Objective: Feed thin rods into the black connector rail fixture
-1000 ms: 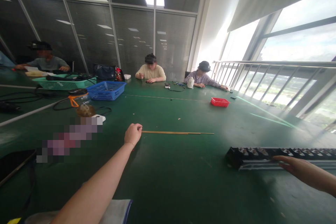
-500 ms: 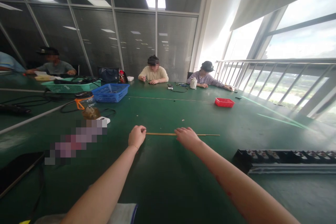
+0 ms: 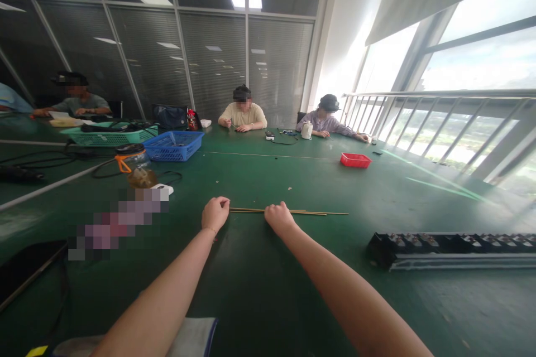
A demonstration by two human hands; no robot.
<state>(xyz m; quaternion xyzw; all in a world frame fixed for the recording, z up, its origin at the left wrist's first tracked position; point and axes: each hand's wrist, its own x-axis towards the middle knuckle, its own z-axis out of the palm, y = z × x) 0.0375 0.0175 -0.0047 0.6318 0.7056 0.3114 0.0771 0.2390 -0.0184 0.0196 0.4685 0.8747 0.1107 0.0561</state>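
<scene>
Green worktop (image 3: 255, 279), long and broad; glass partition (image 3: 213, 67) beyond its far edge, metal railing (image 3: 435, 95) alongside its right edge. Daylight from the right.

Thin sticks (image 3: 247, 210), light brown, lie crosswise over the middle of the worktop, well in from the near edge. Their right ends finish unevenly, slightly fanned, pointing toward the right edge.

Left hand (image 3: 215, 213): thumb and fingers drawn together, pinching the sticks at their left end. Right hand (image 3: 280, 217): fingers bent down over the sticks partway along, a gap between the hands; fingertips hidden, so cannot tell whether they pinch or merely rest.

Nearer the right edge, apart from both hands: black rack (image 3: 452, 259) topped with a row of metal pieces. Red basket (image 3: 355, 160) toward the far right corner. On the left side, blue basket (image 3: 173, 146) beside green basket (image 3: 109, 135); jar (image 3: 142, 175) with orange strap just nearer. Co-worker in a cream top (image 3: 251, 117) seated at the far edge, forearms on the worktop.
</scene>
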